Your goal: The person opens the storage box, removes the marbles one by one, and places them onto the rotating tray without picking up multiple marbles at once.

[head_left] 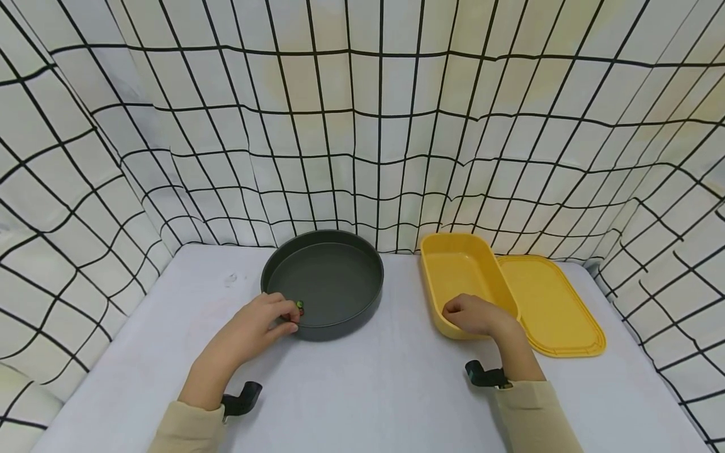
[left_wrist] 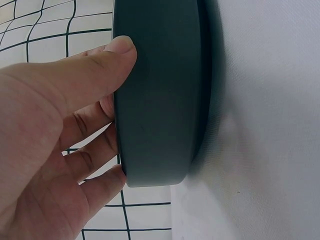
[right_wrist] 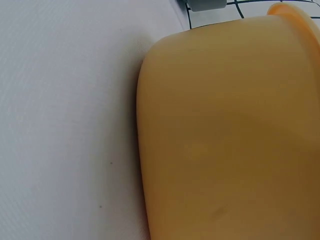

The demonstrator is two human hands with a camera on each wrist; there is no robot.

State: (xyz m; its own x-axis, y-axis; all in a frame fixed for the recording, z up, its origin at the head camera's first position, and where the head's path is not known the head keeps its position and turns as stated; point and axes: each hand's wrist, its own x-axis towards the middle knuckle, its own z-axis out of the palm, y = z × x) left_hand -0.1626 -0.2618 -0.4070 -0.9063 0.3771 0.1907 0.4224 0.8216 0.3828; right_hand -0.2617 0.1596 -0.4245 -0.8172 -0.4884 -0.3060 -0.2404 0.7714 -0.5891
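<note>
A dark grey round pan [head_left: 325,277] stands on the white table, left of the middle. My left hand [head_left: 257,327] grips its near left rim; in the left wrist view the thumb [left_wrist: 120,55] lies against the outer wall and the fingers reach behind the rim. A small green and red piece [head_left: 300,307] shows inside the pan at those fingertips. My right hand [head_left: 476,313] hangs bent over the near end of a yellow tub [head_left: 461,267]. The fingers of that hand are hidden inside, and the tub's outer wall [right_wrist: 225,130] fills the right wrist view.
A flat yellow lid [head_left: 555,308] lies right of the tub, partly under its edge. White walls [head_left: 362,138] covered with black netting enclose the back and sides of the table [head_left: 362,390]. A black wrist device [head_left: 242,398] sits at each sleeve.
</note>
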